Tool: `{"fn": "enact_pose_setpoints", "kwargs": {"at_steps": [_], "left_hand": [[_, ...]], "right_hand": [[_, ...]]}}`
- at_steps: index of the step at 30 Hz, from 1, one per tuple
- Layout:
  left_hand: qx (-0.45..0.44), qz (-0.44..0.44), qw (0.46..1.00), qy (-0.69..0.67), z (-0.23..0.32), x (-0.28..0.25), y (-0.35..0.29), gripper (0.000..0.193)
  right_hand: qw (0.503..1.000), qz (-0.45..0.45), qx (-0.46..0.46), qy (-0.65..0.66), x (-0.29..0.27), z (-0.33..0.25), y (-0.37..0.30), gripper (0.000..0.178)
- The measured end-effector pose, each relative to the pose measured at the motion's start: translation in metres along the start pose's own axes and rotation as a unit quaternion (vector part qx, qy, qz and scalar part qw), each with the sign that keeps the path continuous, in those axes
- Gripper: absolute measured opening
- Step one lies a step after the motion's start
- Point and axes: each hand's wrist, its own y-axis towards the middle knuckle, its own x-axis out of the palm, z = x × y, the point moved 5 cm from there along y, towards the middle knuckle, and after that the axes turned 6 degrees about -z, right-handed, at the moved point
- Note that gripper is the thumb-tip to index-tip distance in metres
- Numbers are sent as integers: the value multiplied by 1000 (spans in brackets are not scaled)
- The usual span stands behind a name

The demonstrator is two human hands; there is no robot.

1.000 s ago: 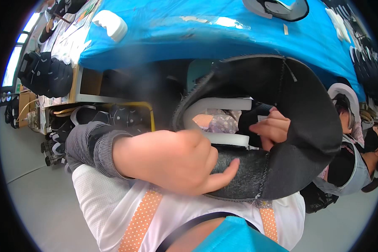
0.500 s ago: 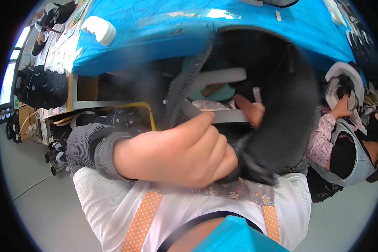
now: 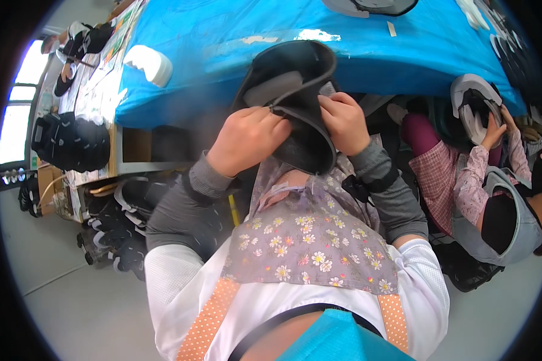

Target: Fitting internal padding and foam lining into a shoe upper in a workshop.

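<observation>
Black padded piece (image 3: 310, 144): upper centre of the frame, bent into a loop, a pale grey strip (image 3: 274, 88) inside it.
My left hand (image 3: 251, 137): fingers closed, pinching its edge.
My right hand (image 3: 345, 120): fingers closed on its right side.
Flowered apron (image 3: 310, 249): below my hands.
Blue table cover (image 3: 208, 69): across the top, white block (image 3: 149, 65) at upper left.
Co-worker (image 3: 505, 204): right of frame.

Remotely, I view a blue-covered table (image 3: 205, 42) with a white block (image 3: 157, 66) near its left end; farther left, a black bundle (image 3: 72, 144) and a bright window (image 3: 13, 114). To my right, a co-worker (image 3: 526, 234) holds a pale, curved part (image 3: 463, 93); below, I note the grey floor (image 3: 96, 307).
</observation>
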Motion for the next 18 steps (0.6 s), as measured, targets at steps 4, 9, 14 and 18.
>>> {"fn": "enact_pose_setpoints", "kwargs": {"at_steps": [4, 9, 14, 18], "left_hand": [[-49, 118, 992, -7, -28, 27, -10, 28], [-190, 98, 970, -118, -43, 63, -10, 57], [-197, 122, 960, -154, -48, 67, -3, 40], [-176, 110, 968, -138, -50, 69, 5, 28]], "right_hand": [[998, -4, 33, 46, 30, 16, 9, 36], [987, -112, 91, 67, 66, 30, 1, 50], [982, -79, 119, 126, 61, 36, 5, 22], [984, -33, 100, 140, 59, 37, 5, 20]]}}
